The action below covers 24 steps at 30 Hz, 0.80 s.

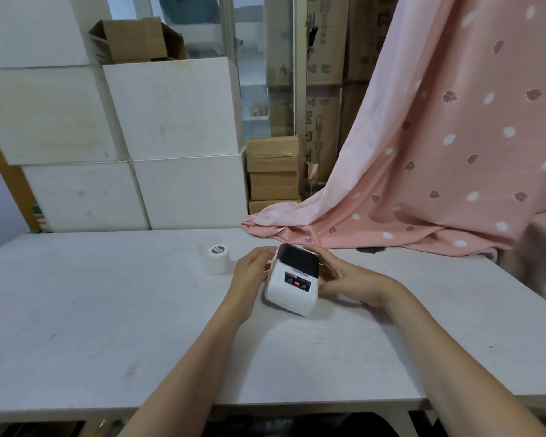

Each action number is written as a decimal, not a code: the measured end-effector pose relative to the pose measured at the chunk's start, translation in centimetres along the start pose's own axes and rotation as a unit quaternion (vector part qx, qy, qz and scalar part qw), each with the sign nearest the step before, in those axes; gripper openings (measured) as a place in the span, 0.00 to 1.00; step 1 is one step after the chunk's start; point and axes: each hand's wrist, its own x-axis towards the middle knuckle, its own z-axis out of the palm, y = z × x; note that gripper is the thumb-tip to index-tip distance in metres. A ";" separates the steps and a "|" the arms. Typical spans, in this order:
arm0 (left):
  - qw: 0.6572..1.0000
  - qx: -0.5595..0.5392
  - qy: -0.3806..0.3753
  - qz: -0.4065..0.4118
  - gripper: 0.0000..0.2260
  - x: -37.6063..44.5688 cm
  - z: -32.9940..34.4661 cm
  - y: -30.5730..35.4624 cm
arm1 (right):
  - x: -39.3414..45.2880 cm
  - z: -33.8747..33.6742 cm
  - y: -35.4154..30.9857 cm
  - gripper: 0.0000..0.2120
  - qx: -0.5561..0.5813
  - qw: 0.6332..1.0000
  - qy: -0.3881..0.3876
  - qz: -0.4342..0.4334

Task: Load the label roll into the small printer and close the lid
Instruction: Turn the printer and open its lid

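Pale grey, scuffed rectangular table (108,326) spans the foreground. Behind it, left: stacked large white cartons (171,108), an open brown cardboard box (133,39) on top. Centre: small taped brown cartons (273,171) stacked before a glass-fronted frame (252,74). Right: pink leaf-printed fabric drape (454,137), hem spilling onto the table. Lighting soft, even.

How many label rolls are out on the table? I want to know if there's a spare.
1. The label roll stands on end on the table, left of the printer and apart from both hands. Another could be hidden inside the closed printer.
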 end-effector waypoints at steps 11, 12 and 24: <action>0.983 0.175 -0.008 0.046 0.13 -0.6 0.0 -0.4 | 0.6 1.0 0.9 0.38 0.004 0.998 0.067 0.000; 0.983 0.176 -0.008 0.043 0.13 -0.7 -0.1 -0.3 | 0.4 0.9 0.8 0.37 0.017 0.998 0.059 -0.001; 0.937 0.311 -0.124 0.101 0.51 -4.2 0.5 0.7 | -0.6 0.8 0.5 0.47 0.023 1.000 0.002 0.006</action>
